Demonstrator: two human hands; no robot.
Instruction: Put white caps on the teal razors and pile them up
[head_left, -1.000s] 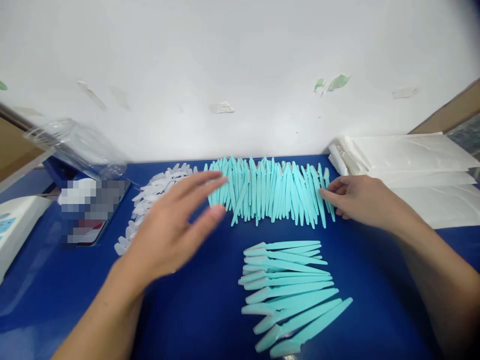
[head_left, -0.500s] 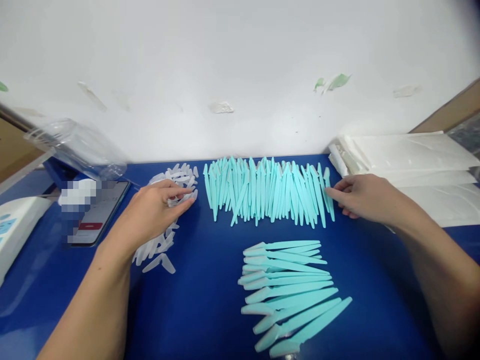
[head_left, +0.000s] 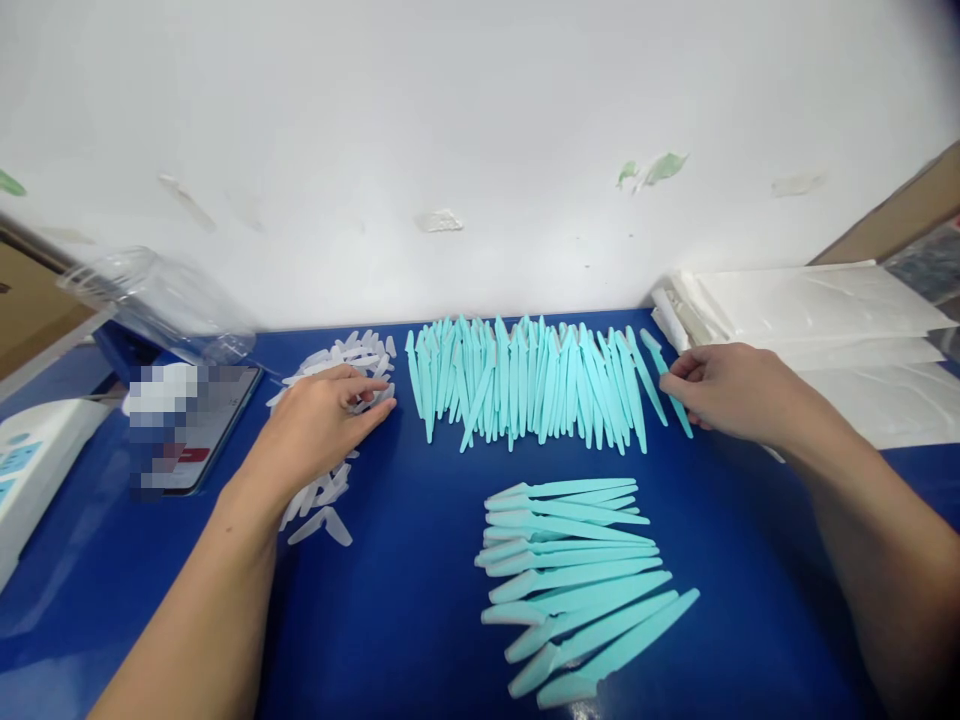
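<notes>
My left hand [head_left: 326, 420] is over a pile of small translucent blade caps [head_left: 319, 490], thumb and forefinger pinched on one cap [head_left: 389, 391]. At the right end of a row of turquoise eyebrow razors [head_left: 517, 385], my right hand [head_left: 716, 390] grips a single razor [head_left: 654, 345] between thumb and fingers. That razor leans, its top toward the row and its lower end to the right. Nearer to me lies a second group of razors [head_left: 585, 555], laid sideways with pale covered heads to the left.
A phone [head_left: 217, 430] and a white device [head_left: 45, 470] lie at the left, with a clear plastic container [head_left: 165, 300] behind them. White plastic bags [head_left: 810, 300] are stacked at the right. A white wall [head_left: 480, 150] closes off the back of the blue table [head_left: 390, 620].
My right hand has drawn the end razor away from the row, swinging its lower end to the right. My left hand has barely moved, still pinching near the caps.
</notes>
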